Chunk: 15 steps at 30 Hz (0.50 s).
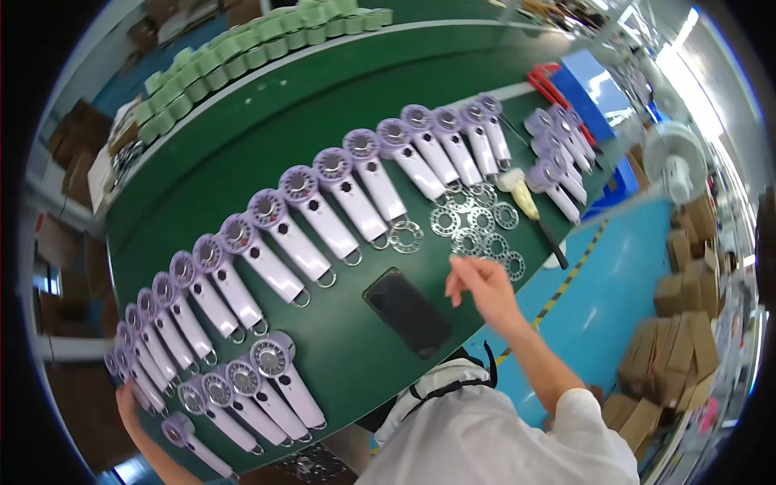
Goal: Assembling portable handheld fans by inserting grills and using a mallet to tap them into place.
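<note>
Head view: a person's right hand (485, 289), fingers narrowly curled, hovers at the bench (343, 303) just beside flat metal rings (481, 232); I cannot tell whether it pinches one. The left hand (127, 404) is at the far-left end of a long row of lilac handheld fans (323, 222), its grip hidden, their handles turned toward the person, probably for easy reach

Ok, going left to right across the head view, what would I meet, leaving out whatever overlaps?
Left hand → lowest lilac fan → phone → right hand → upper blue bin → white fan.
</note>
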Available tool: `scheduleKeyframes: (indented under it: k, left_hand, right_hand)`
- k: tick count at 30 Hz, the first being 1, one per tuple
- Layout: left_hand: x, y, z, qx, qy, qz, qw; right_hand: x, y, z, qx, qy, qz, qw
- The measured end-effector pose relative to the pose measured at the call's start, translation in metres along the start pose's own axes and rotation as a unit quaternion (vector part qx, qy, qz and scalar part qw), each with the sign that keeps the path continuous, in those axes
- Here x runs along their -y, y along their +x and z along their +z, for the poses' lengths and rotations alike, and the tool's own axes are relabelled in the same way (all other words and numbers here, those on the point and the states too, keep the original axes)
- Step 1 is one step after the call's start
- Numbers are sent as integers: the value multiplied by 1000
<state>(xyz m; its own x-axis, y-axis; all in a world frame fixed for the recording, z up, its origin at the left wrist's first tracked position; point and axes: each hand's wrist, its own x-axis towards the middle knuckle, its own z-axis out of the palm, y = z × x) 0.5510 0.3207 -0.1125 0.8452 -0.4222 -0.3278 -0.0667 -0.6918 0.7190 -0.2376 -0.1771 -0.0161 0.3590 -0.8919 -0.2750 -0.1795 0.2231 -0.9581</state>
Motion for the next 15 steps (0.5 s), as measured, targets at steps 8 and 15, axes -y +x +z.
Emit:
scheduleKeyframes:
  k: [8, 15]
  left_hand:
    - [-37, -4, 16, -111, -28, 27, 993]
    - [-120, -92, -3, -112, -129, 52, 984]
  right_hand:
    - [2, 20, -92, -166, -35, -51, 984]
    - [-27, 36, -120, -234, -233, -103, 938]
